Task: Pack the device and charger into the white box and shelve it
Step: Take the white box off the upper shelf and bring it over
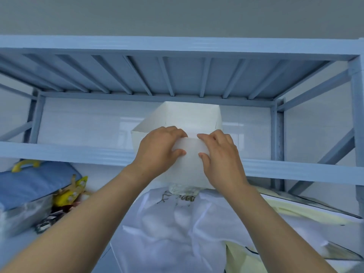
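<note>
White box (192, 167) sits at the front of a blue metal shelf rack (356, 119), its open top facing up and its near wall covering the middle of the shelf's front rail (69, 152). The lower edge of that wall hangs below the rail, so the box overlaps the shelf edge; whether its base rests fully on the shelf board cannot be told. The far wall reaches back under the ribbed underside of the upper shelf (177, 75). The inside floor of the box is hidden from this angle.

Both hands hold the near wall at its top rim. The left hand (159, 148) has its fingers hooked over the rim into the box and its thumb pressed on the outer face. The right hand (218, 154) grips the same way just beside it, with their fingertips almost meeting at the rim.

On the level below lies a white cloth bag with a printed drawing (177, 223), directly under the box. To the left are a blue bag with a yellow handle (33, 184), a yellow toy (71, 193) and a clear plastic package (23, 215). A pale yellow sheet (295, 213) lies to the right.
</note>
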Demonstrator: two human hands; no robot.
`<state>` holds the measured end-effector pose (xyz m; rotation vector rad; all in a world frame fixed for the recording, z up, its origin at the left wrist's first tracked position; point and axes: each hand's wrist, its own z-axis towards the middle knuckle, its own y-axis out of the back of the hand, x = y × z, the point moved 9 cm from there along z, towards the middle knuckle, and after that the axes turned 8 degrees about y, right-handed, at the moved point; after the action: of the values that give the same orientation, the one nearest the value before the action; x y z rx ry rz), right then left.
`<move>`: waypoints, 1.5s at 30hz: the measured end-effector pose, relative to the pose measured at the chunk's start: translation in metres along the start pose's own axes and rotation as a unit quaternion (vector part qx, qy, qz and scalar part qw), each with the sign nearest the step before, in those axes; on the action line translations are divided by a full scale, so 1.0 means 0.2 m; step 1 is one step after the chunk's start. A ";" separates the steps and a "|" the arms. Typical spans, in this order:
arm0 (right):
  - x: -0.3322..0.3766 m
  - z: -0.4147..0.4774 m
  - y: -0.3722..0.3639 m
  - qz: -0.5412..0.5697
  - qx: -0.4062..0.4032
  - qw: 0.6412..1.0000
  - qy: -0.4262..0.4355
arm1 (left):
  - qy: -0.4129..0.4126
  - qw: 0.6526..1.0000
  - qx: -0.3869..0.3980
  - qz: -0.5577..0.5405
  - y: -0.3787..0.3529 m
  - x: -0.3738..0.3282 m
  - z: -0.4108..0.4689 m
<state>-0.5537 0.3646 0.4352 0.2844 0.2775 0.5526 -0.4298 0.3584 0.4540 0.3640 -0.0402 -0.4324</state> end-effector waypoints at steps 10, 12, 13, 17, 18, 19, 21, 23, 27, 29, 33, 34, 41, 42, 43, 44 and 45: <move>0.29 -0.16 0.06 0.123 -0.032 0.991 0.035 | 0.025 0.997 -0.011 0.069 0.25 -0.01 -0.36; 0.41 -0.16 0.05 0.155 -0.040 0.986 0.057 | 0.039 0.995 -0.009 0.092 0.35 0.04 -0.44; 0.48 -0.16 0.04 0.173 -0.045 0.982 0.066 | 0.048 0.993 -0.009 0.106 0.41 0.08 -0.48; 0.81 -0.13 -0.02 0.258 -0.060 0.961 0.081 | 0.078 0.980 -0.009 0.182 0.70 0.24 -0.64; 0.89 -0.12 -0.04 0.281 -0.063 0.954 0.081 | 0.082 0.975 -0.007 0.205 0.77 0.28 -0.68; 0.99 -0.11 -0.06 0.303 -0.065 0.947 0.084 | 0.085 0.970 -0.005 0.229 0.85 0.31 -0.72; 1.18 -0.10 -0.08 0.342 -0.068 0.933 0.095 | 0.093 0.957 -0.001 0.276 1.02 0.39 -0.81; 1.40 -0.09 -0.10 0.376 -0.072 0.918 0.108 | 0.107 0.943 0.004 0.314 1.19 0.48 -0.91; 1.86 -0.08 -0.11 0.445 -0.075 0.883 0.125 | 0.137 0.912 0.006 0.387 1.57 0.63 -1.13; 2.09 -0.07 -0.11 0.481 -0.078 0.864 0.130 | 0.153 0.894 0.010 0.420 1.77 0.71 -1.24; 2.59 -0.11 -0.08 0.554 -0.073 0.819 0.132 | 0.189 0.853 0.021 0.485 2.19 0.82 -1.50; 2.71 -0.13 -0.07 0.571 -0.070 0.807 0.132 | 0.199 0.842 0.024 0.500 2.30 0.84 -1.57; 3.56 -0.29 0.11 0.680 -0.046 0.711 0.172 | 0.291 0.764 0.045 0.574 2.96 0.89 -2.07; 3.66 -0.30 0.15 0.692 -0.042 0.698 0.179 | 0.303 0.751 0.045 0.584 3.04 0.89 -2.12; 3.76 -0.31 0.18 0.704 -0.039 0.685 0.184 | 0.315 0.738 0.045 0.595 3.13 0.88 -2.16; 3.85 -0.32 0.22 0.717 -0.036 0.670 0.188 | 0.325 0.725 0.045 0.605 3.20 0.88 -2.20; 3.94 -0.32 0.25 0.729 -0.035 0.656 0.192 | 0.334 0.712 0.045 0.616 3.27 0.87 -2.24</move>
<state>0.0436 0.8499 0.2497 0.2676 0.4025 2.2694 0.0428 0.9890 0.2605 0.4907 0.3983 1.0671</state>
